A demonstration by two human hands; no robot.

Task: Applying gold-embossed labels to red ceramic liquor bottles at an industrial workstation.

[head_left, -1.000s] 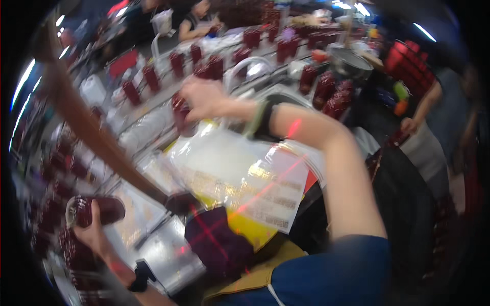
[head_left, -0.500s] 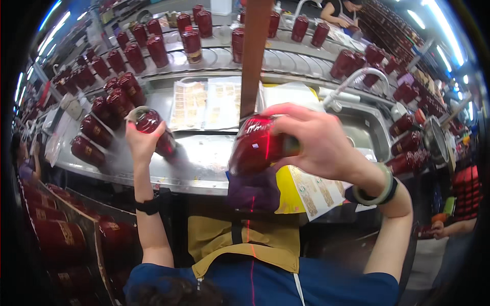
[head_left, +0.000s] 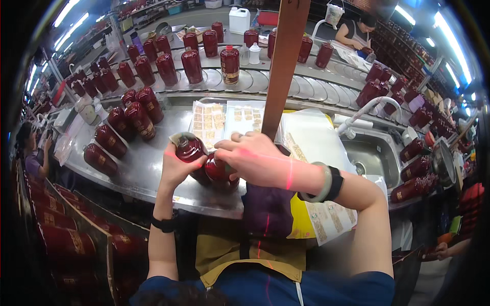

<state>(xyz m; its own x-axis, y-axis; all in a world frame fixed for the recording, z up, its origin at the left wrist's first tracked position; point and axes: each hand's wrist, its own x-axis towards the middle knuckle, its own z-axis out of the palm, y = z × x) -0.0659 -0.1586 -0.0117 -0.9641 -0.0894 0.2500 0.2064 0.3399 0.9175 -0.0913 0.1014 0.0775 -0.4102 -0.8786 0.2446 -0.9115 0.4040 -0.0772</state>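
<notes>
Both hands are over the steel counter (head_left: 148, 176), each on a glossy dark red bottle. My left hand (head_left: 178, 171) is closed around the upper part of one bottle (head_left: 191, 149), with a pale scrap by its fingers that I cannot make out. Right beside it, my right hand (head_left: 252, 155) grips a second red bottle (head_left: 219, 172) near its top; the fingers partly cover it. The two bottles appear side by side at the front of the counter. Sheets of gold-patterned labels (head_left: 208, 121) lie just behind them. A purple cloth (head_left: 268, 211) hangs at the front edge.
Several red bottles (head_left: 138, 120) stand to the left. A plate conveyor (head_left: 250, 80) carries more behind. A brown post (head_left: 286, 66) rises mid-view. On the right are white sheets (head_left: 309, 137), a sink (head_left: 380, 153) and its faucet (head_left: 365, 108). A co-worker (head_left: 352, 35) sits at the back.
My right hand has brought its bottle left and down, from above the purple cloth to beside the left hand's bottle. The left hand and its bottle have come rightward. The whole view has shifted somewhat.
</notes>
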